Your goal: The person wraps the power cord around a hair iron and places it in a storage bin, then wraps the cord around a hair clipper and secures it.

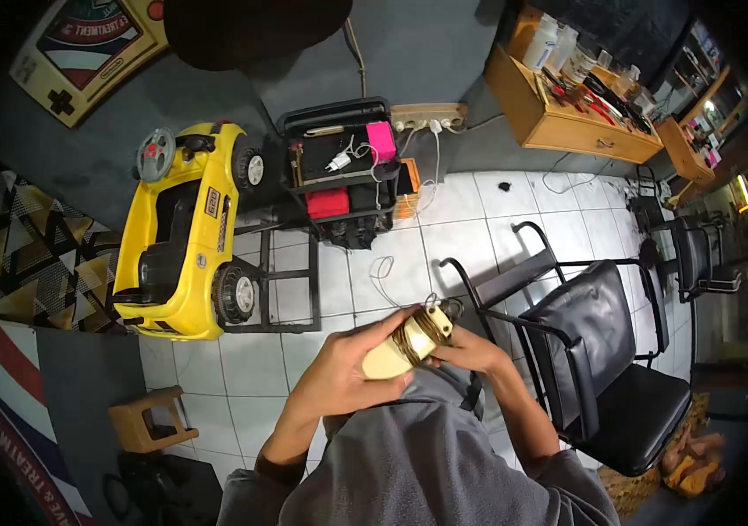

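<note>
Head view looks straight down, and I see both hands meeting in front of the chest, over the grey shirt [427, 456]. The left hand [348, 373] is wrapped around a cream-coloured hair clipper [407, 344], fingers closed on its body from the left and below. The right hand [470, 351] comes from the other side; its fingers are curled against the upper end of the clipper, touching it, but I cannot tell exactly how tight they press because the clipper hides the fingertips. A thin cord [383, 276] makes a loop on the floor above the clipper; whether it joins the clipper I cannot tell. The clipper itself is in the air between the two hands, tilted, with the front end pointing up and right in the picture.

Around the hands I see a white tiled floor [339, 263]. Just to the right stands a black chair [611, 351] with metal arms. To the left, well apart, a yellow toy car [177, 237] lies on the floor. Above the hands is a black trolley [343, 175] with a pink box and a red box on its shelves. A wooden shelf [567, 114] with bottles and tools is at the top right. A small wooden stool [150, 421] stands at the lower left.
</note>
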Available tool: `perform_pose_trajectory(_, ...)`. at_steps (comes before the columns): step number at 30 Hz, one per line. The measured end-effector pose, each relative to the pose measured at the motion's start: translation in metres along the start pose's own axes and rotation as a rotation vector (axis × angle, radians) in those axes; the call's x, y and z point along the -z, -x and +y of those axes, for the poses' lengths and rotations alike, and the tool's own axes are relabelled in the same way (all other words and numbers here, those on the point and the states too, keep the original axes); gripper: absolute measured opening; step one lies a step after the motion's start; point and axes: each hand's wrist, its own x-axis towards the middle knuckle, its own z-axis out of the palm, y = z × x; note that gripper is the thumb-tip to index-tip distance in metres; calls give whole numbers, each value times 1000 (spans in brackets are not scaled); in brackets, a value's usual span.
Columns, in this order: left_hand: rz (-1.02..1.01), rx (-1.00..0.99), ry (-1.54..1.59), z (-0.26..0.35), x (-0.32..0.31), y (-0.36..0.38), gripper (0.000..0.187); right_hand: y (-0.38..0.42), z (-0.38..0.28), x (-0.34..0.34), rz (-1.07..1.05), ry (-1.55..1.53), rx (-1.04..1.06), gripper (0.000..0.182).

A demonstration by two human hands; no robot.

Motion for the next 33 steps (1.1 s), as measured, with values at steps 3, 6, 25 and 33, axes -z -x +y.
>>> perform_pose_trajectory(3,54,-14,144,-4,9,-6,68,-5,0,-15,220,79,104,19)
perform_pose_trajectory(6,85,-18,223,-12,19,-12,68,-9,-14,-31,653,-103,447,14)
perform_pose_trajectory(25,312,52,336,-36,45,-8,54,33,-105,-25,448,413,211,24)
perform_pose_trajectory(33,374,116,362,-43,48,-8,58,49,-126,-29,540,669,233,20)
